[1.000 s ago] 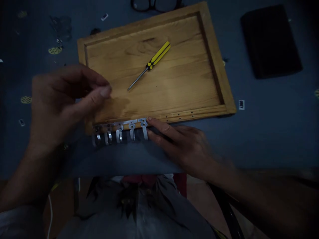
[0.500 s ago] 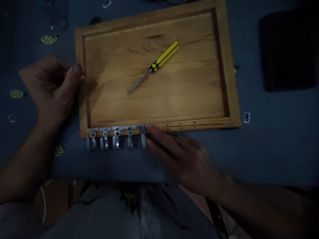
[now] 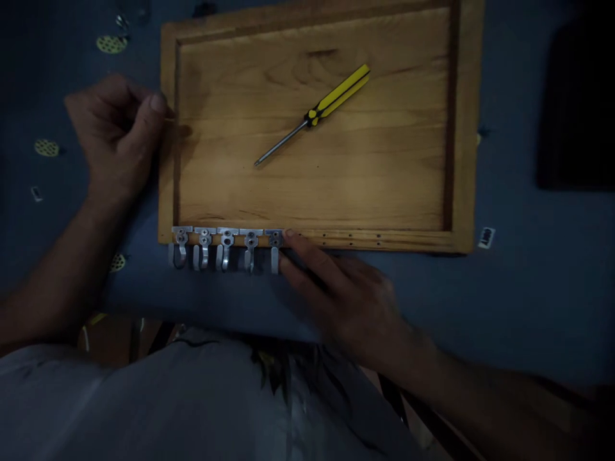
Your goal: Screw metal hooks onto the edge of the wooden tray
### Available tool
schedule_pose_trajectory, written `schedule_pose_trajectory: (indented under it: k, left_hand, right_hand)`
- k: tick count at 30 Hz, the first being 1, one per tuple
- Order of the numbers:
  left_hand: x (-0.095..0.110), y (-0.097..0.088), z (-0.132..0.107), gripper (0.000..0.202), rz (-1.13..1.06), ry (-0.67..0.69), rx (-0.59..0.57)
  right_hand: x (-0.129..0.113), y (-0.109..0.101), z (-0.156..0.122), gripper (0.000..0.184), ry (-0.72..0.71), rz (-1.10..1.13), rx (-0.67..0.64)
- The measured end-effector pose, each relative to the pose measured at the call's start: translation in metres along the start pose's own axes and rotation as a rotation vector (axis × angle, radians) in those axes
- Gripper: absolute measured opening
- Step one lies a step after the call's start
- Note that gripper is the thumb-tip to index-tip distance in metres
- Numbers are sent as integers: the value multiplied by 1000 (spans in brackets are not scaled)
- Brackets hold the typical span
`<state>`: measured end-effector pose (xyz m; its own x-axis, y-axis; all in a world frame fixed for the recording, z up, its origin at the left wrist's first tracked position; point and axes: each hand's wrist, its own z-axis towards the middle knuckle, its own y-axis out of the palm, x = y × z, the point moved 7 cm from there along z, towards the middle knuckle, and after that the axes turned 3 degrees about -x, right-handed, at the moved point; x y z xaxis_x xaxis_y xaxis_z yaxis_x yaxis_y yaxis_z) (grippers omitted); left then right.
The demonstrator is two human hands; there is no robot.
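Note:
A framed wooden board (image 3: pixel 225 192) lies on the table. Along its near edge sits a row of several silver metal hooks (image 3: pixel 205 238), their curved ends hanging over the side. My right hand (image 3: pixel 353 294) has its fingertips at the rightmost hook (image 3: pixel 275 241), one finger by its plate and another by its lower end. Left of the board, my left hand (image 3: pixel 120 134) is closed, thumb pressed to the curled fingers by the frame's left side. Whatever is in that pinch is too small to make out. A yellow-and-black screwdriver (image 3: pixel 314 115) rests on the board, tip toward the hooks.
Small paired holes (image 3: pixel 351 239) run along the near edge right of the hooks. A dark object (image 3: pixel 576 128) stands at the far right on the blue patterned tablecloth (image 3: pixel 519 307). Something shiny and clear (image 3: pixel 122 22) is at the upper left.
The view has shifted, so the board appears slightly higher and farther right. My left hand stays closed beside the frame, and my right fingers remain at the rightmost hook.

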<state>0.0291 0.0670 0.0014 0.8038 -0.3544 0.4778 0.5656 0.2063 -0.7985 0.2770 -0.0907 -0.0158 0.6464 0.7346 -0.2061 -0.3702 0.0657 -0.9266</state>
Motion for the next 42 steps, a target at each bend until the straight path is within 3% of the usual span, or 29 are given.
schedule_pose_trajectory:
  k: [7, 11, 13, 14, 17, 20, 27, 33, 42]
  left_hand:
    - [2, -3, 0, 45, -99, 19, 27]
    - [44, -21, -9, 36, -174, 113, 22]
    - [75, -13, -20, 33, -190, 204, -238]
    - [92, -10, -29, 45, -160, 313, -347]
    - [116, 2, -53, 68, 2, 484, -548]
    - [119, 15, -68, 66, 81, 530, -622]
    - [119, 36, -79, 59, 110, 532, -633]
    - [120, 39, -78, 47, 86, 500, -665]
    - [127, 35, -77, 39, 58, 519, -666]
  right_hand:
    - [0, 5, -3, 42, -23, -30, -15]
    - [3, 13, -6, 47, 3, -43, -57]
    - [3, 14, -7, 43, 6, -32, -39]
    - [3, 14, -7, 41, 2, -24, -19]
    - [3, 13, -9, 38, -14, 7, 21]
    - [4, 13, -11, 38, -31, 22, 33]
    - [1, 9, -9, 34, -72, -8, 80]
    - [2, 10, -8, 40, -2, -15, 5]
    - [1, 9, -4, 39, -19, -5, -11]
